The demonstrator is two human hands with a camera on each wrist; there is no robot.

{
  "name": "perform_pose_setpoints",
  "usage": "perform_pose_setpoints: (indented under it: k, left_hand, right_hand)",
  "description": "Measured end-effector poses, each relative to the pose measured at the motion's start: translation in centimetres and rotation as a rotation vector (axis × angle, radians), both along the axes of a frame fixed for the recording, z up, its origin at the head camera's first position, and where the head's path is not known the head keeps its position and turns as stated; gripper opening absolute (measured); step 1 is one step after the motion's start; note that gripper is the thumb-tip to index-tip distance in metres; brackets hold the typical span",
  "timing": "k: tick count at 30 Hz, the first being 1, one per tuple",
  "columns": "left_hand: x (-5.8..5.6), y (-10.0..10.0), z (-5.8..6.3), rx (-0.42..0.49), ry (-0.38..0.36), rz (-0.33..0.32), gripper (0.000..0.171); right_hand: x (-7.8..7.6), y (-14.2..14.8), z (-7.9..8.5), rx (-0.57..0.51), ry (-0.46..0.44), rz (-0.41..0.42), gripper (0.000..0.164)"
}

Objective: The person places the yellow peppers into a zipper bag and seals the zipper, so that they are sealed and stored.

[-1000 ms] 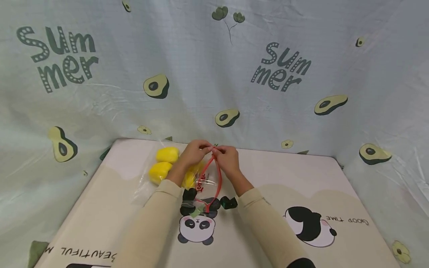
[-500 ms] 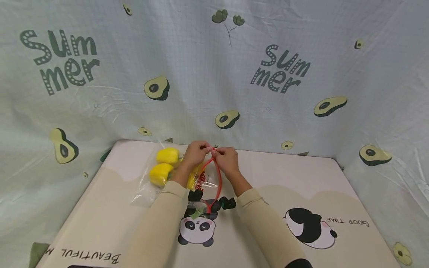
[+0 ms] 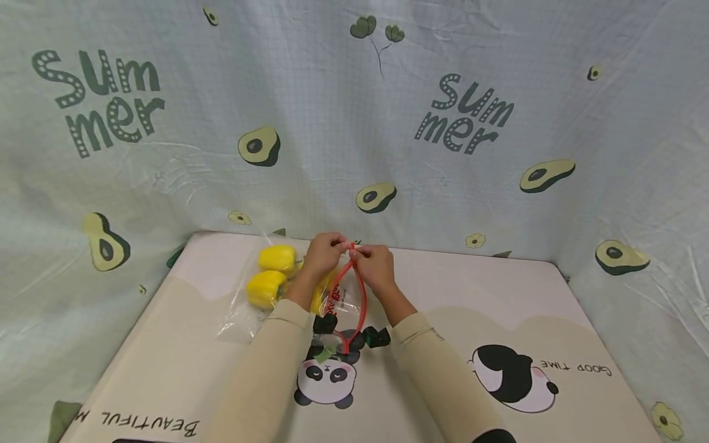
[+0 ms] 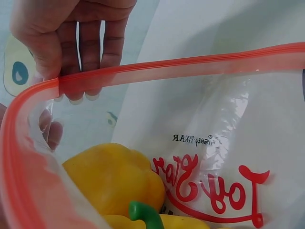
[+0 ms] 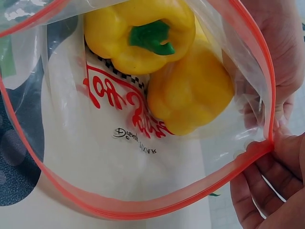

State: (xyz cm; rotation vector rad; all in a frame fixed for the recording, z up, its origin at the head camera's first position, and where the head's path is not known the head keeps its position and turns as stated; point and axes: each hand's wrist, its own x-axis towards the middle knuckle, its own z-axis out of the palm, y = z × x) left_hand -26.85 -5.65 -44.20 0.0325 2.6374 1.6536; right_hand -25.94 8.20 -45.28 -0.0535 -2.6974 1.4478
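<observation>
A clear zip bag with a red zip rim point(image 3: 362, 295) stands with its mouth spread in a loop. Inside it are yellow bell peppers point(image 3: 266, 289) with green stems; one pepper point(image 5: 190, 90) lies on its side beside another in the right wrist view. My left hand point(image 3: 324, 255) pinches the far end of the rim. Close against it, my right hand point(image 3: 376, 267) pinches the same end from the other side. In the left wrist view the red zip strip point(image 4: 205, 62) runs across above a pepper point(image 4: 114, 179). Red mirrored lettering shows through the bag.
The bag rests on a pale table mat point(image 3: 443, 295) with printed pandas. A small dark, blocky thing point(image 3: 376, 336) is beside the bag's near end, and a similar one point(image 3: 325, 324) is near the left sleeve. A printed curtain point(image 3: 316, 92) hangs behind the table.
Both hands keep to the same end of the rim. The left forearm has shifted slightly right, uncovering more of the peppers and their stems. The head view has tilted a little.
</observation>
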Motion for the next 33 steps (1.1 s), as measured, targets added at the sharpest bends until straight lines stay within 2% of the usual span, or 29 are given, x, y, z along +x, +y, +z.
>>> perform_pose_setpoints:
  k: [26, 33]
  left_hand:
    - [-0.08, 0.20, -0.16, 0.065, -0.066, 0.027, 0.023]
    - [-0.17, 0.20, -0.17, 0.076, -0.050, 0.053, 0.024]
  right_hand:
    - [0.41, 0.20, -0.52, -0.036, -0.044, -0.013, 0.022]
    - [0.48, 0.20, -0.54, -0.019, -0.028, -0.002, 0.022]
